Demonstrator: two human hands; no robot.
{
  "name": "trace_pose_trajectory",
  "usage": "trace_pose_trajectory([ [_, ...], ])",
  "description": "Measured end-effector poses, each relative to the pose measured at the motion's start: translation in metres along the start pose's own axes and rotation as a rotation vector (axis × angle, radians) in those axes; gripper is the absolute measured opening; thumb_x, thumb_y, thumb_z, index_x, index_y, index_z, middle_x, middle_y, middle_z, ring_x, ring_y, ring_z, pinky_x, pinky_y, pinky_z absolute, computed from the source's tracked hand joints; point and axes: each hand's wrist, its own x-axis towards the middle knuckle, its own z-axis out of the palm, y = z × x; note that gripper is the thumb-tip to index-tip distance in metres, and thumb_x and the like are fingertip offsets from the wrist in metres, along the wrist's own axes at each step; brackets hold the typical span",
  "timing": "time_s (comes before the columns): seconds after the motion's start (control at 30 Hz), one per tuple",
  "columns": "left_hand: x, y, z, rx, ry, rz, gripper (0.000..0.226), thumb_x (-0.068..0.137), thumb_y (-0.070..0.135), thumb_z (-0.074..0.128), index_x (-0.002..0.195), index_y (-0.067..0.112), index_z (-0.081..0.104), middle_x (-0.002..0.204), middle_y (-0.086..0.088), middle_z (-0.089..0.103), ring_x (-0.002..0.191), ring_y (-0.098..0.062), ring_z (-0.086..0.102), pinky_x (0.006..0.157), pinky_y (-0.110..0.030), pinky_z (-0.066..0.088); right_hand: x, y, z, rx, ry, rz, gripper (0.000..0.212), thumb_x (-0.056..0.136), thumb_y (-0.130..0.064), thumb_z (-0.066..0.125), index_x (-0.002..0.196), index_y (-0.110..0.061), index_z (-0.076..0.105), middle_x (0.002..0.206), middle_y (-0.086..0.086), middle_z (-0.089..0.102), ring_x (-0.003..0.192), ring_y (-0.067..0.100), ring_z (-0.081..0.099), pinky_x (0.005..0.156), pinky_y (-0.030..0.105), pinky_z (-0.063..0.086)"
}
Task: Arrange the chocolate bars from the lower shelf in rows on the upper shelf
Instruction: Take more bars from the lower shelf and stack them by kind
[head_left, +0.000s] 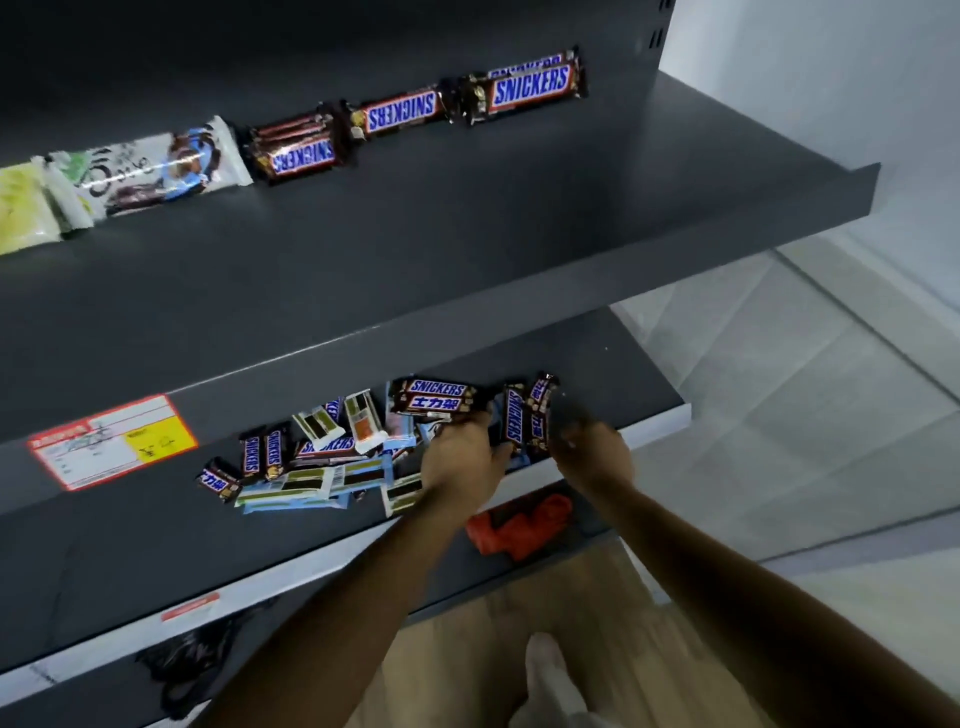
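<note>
On the lower shelf (130, 561) lies a loose pile of chocolate bars (311, 457), brown Snickers mixed with white and blue wrappers. My left hand (460, 457) grips a stack of Snickers bars (434, 397) above the pile's right end. Just to its right, my right hand (592, 449) holds two upright Snickers bars (524, 415). Along the back of the upper shelf (467, 234) runs a row of Snickers bars (415, 111), some stacked, with white and green wrapped bars (156, 171) at its left end.
A red-bordered price label (111, 441) is stuck on the upper shelf's front edge. A red object (519, 522) lies on a shelf below the lower one, and something black (192, 665) lies at the left. Pale floor tiles (805, 415) spread to the right.
</note>
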Motion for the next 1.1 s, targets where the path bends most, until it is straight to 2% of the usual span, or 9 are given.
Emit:
trace_pose_trajectory([
  [0.1, 0.027, 0.008, 0.033, -0.015, -0.061, -0.074, 0.048, 0.090, 0.044, 0.051, 0.130, 0.017, 0.045, 0.118, -0.012, 0.061, 0.107, -0.030, 0.057, 0.079, -0.034, 0.047, 0.024, 0.008, 0.015, 0.020, -0.014, 0.059, 0.026, 0.092, -0.024, 0.050, 0.110, -0.009, 0.060, 0.106, 0.016, 0.067, 0.097, 0.036, 0.061, 0.077, 0.039, 0.050],
  [0.27, 0.052, 0.007, 0.076, -0.083, -0.087, -0.158, 0.075, 0.090, 0.036, 0.055, 0.149, 0.018, 0.012, 0.139, -0.012, 0.044, 0.121, -0.033, 0.047, 0.091, -0.040, 0.044, 0.054, 0.022, 0.037, 0.007, -0.095, 0.067, 0.028, 0.096, -0.028, 0.045, 0.109, -0.010, 0.060, 0.106, 0.011, 0.066, 0.096, 0.028, 0.062, 0.075, 0.031, 0.045],
  [0.37, 0.062, 0.004, 0.093, -0.109, -0.086, -0.194, 0.080, 0.088, 0.046, 0.055, 0.149, 0.019, 0.010, 0.140, -0.012, 0.044, 0.122, -0.033, 0.048, 0.092, -0.043, 0.045, 0.068, 0.031, 0.055, 0.004, -0.110, 0.082, 0.033, 0.088, -0.041, 0.050, 0.110, -0.017, 0.056, 0.107, 0.006, 0.066, 0.096, 0.025, 0.061, 0.076, 0.033, 0.048],
  [0.47, 0.069, 0.003, 0.104, -0.104, -0.056, -0.206, 0.080, 0.087, 0.048, 0.055, 0.148, 0.018, 0.014, 0.131, -0.013, 0.053, 0.114, -0.031, 0.054, 0.089, -0.041, 0.048, 0.074, 0.029, 0.063, 0.004, -0.128, 0.159, 0.042, 0.084, -0.045, 0.057, 0.112, -0.015, 0.053, 0.109, 0.006, 0.061, 0.098, 0.023, 0.057, 0.075, 0.033, 0.046],
  [0.6, 0.074, -0.001, 0.108, -0.103, 0.022, -0.182, 0.060, 0.090, 0.044, 0.051, 0.141, 0.018, 0.030, 0.114, -0.010, 0.063, 0.099, -0.026, 0.062, 0.076, -0.033, 0.051, 0.080, 0.027, 0.069, -0.036, -0.162, 0.182, 0.053, 0.082, -0.050, 0.061, 0.116, -0.013, 0.046, 0.112, 0.008, 0.056, 0.100, 0.025, 0.056, 0.077, 0.034, 0.046],
  [0.8, 0.070, -0.009, 0.085, -0.133, 0.004, -0.269, 0.032, 0.081, 0.039, 0.064, 0.108, 0.021, 0.063, 0.095, -0.002, 0.069, 0.086, -0.021, 0.064, 0.062, -0.022, 0.039, 0.086, 0.024, 0.062, -0.032, -0.220, 0.249, 0.056, 0.080, -0.054, 0.054, 0.117, -0.012, 0.051, 0.116, 0.010, 0.058, 0.105, 0.029, 0.057, 0.085, 0.037, 0.048],
  [0.93, 0.052, -0.016, 0.057, -0.204, 0.056, -0.236, 0.033, 0.074, 0.044, 0.070, 0.100, 0.024, 0.065, 0.077, 0.009, 0.063, 0.065, -0.007, 0.054, 0.047, -0.013, 0.029, 0.074, 0.023, 0.052, 0.049, -0.244, 0.210, 0.052, 0.080, -0.054, 0.051, 0.109, -0.012, 0.059, 0.108, 0.011, 0.064, 0.096, 0.030, 0.062, 0.077, 0.034, 0.051],
  [1.0, 0.038, -0.018, 0.039, -0.193, 0.094, -0.186, 0.031, 0.077, 0.041, 0.066, 0.103, 0.025, 0.066, 0.079, 0.005, 0.065, 0.065, -0.006, 0.048, 0.046, -0.010, 0.023, 0.065, 0.019, 0.047, 0.096, -0.240, 0.188, 0.046, 0.082, -0.052, 0.053, 0.102, -0.011, 0.062, 0.101, 0.011, 0.067, 0.089, 0.029, 0.064, 0.073, 0.031, 0.051],
  [1.1, 0.013, -0.029, 0.018, -0.248, 0.152, -0.151, 0.028, 0.078, 0.033, 0.065, 0.105, 0.027, 0.067, 0.085, 0.003, 0.070, 0.067, -0.008, 0.051, 0.048, -0.009, 0.026, 0.046, 0.007, 0.037, 0.107, -0.212, 0.110, 0.037, 0.086, -0.040, 0.054, 0.105, -0.009, 0.062, 0.106, 0.014, 0.066, 0.098, 0.035, 0.061, 0.070, 0.027, 0.041],
])
